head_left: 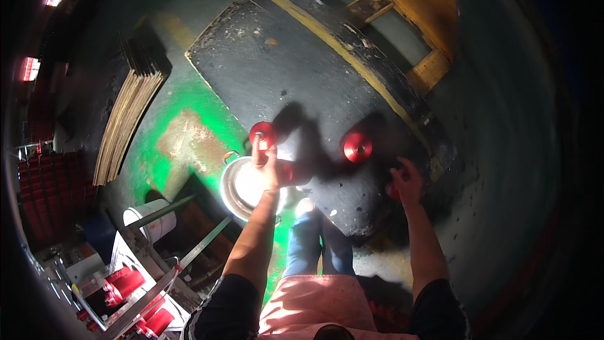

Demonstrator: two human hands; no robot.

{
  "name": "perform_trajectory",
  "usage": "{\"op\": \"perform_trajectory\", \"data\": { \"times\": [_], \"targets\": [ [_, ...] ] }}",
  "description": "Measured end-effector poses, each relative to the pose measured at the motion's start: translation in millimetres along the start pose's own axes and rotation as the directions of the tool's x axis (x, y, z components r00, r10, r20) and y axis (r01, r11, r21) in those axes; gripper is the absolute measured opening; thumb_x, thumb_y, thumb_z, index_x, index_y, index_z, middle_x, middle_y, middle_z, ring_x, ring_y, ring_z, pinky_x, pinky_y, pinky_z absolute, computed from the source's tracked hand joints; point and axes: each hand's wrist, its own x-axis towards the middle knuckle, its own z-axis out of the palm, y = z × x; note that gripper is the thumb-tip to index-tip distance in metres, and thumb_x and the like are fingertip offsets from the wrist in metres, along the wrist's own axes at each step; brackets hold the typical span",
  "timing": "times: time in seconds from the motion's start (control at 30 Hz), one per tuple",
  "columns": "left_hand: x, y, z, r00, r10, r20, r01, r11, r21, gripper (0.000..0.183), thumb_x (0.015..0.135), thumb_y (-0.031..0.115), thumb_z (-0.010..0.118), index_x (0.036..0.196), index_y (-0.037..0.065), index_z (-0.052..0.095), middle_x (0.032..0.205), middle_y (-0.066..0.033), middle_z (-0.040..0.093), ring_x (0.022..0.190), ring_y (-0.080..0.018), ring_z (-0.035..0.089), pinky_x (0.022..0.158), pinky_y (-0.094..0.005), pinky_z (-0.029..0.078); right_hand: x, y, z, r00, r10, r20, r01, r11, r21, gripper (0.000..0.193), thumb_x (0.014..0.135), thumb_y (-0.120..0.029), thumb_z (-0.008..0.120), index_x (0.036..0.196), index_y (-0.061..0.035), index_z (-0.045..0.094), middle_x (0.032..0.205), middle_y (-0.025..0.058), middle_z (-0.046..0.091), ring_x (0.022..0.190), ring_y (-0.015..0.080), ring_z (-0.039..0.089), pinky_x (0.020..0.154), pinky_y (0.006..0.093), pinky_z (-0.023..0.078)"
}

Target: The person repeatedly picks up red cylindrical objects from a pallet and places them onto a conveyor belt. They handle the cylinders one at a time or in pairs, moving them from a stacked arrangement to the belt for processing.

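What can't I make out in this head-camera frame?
1. Head view: inside of the metal pot, washed out by glare, part-covered by the left hand.
2. Head view: red piece at the right hand, partly hidden by it; grip unclear.
3. Head view: red stack at the left, too dark and blurred to identify.

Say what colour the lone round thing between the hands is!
The round thing is red, in head view.

Stacked flat sheets (pixel 129 129), white bucket (pixel 162 226), yellow frame (pixel 439 22), green-painted floor (pixel 214 118)
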Motion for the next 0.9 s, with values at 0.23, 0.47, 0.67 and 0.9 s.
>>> {"op": "perform_trajectory", "data": {
  "times": [0.23,0.47,0.67,0.9],
  "targets": [
    [49,31,-26,0.949,-0.274,0.157,0.226,0.936,0.272,0.046,0.086,0.005,0.072,0.129,0.001,0.058,0.101,-0.0057,0.065,0.079,-0.0099,0.053,0.070,-0.0261,0.041,30,-24,100,0.962,-0.212,0.171,0.215,0.977,0.003,0.049,0.080,-0.009,0.079,0.127,-0.0091,0.064,0.067,-0.0043,0.051,0.059,0.0030,0.046,0.054,0.0216,0.040],
    [42,13,-48,0.957,-0.190,0.219,0.098,0.922,0.373,0.026,0.087,-0.001,0.069,0.112,0.005,0.065,0.089,0.0008,0.065,0.064,-0.0038,0.053,0.055,-0.0201,0.043,10,-34,120,0.978,-0.210,0.008,0.210,0.978,-0.013,0.020,0.084,-0.012,0.074,0.102,-0.0069,0.069,0.078,0.0011,0.063,0.071,0.0066,0.058,0.066,0.0240,0.047],
    [-39,88,-90,0.904,-0.109,0.413,-0.039,0.941,0.335,0.016,0.086,0.007,0.072,0.100,0.003,0.067,0.086,0.0023,0.065,0.079,-0.0077,0.057,0.076,-0.0257,0.049,-108,-20,65,0.995,-0.092,0.025,0.093,0.994,-0.054,0.022,0.081,-0.008,0.076,0.102,-0.0084,0.070,0.085,0.0041,0.070,0.076,0.0102,0.064,0.070,0.0264,0.052],
    [-136,215,-167,0.689,-0.314,0.653,0.067,0.925,0.374,0.015,0.087,0.000,0.068,0.102,0.003,0.070,0.088,0.0027,0.069,0.081,-0.0038,0.060,0.078,-0.0229,0.051,-270,-75,3,0.983,-0.166,0.077,0.181,0.945,-0.273,0.023,0.079,-0.013,0.078,0.101,-0.0094,0.074,0.081,0.0076,0.072,0.073,0.0106,0.067,0.069,0.0274,0.054]
  ]
}}
